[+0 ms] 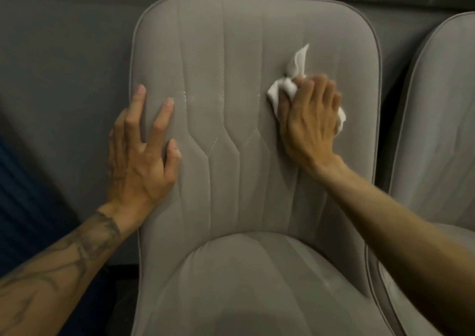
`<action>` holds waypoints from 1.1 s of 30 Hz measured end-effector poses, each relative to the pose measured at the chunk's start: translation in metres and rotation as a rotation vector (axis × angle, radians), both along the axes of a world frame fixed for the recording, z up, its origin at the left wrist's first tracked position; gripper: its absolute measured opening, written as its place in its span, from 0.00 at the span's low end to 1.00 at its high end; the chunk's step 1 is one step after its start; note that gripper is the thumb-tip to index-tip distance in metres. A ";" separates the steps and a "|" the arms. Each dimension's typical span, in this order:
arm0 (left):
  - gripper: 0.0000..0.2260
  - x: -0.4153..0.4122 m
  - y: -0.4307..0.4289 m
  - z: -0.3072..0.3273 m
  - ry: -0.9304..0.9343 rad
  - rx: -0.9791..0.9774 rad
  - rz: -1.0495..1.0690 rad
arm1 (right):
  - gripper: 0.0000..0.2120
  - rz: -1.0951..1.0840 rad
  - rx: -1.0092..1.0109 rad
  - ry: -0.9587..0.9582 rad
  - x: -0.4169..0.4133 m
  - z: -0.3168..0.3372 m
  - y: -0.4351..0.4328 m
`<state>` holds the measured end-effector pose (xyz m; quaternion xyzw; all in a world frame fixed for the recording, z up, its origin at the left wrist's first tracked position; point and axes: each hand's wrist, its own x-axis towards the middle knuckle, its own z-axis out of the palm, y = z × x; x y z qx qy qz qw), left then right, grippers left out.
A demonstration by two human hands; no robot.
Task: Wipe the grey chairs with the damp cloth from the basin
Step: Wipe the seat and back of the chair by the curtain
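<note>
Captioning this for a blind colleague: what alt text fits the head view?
A person's right hand presses a crumpled white cloth against the backrest of a grey chair, while the left hand rests open on its left edge. A second grey chair stands to its right.

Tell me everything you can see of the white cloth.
The white cloth is bunched, crumpled, soft-looking fabric. The right hand grips it, pressing it against the upper right of the grey chair's backrest. One corner sticks up above the fingers, a fold shows left of them, a bit peeks past the hand's right edge. Dampness cannot be judged.
</note>
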<state>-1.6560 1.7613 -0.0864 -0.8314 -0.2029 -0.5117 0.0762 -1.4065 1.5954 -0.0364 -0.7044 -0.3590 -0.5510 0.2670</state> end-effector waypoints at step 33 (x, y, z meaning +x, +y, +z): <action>0.27 -0.018 -0.021 -0.063 -0.035 -0.081 -0.040 | 0.14 0.169 -0.392 -0.058 -0.017 -0.115 -0.034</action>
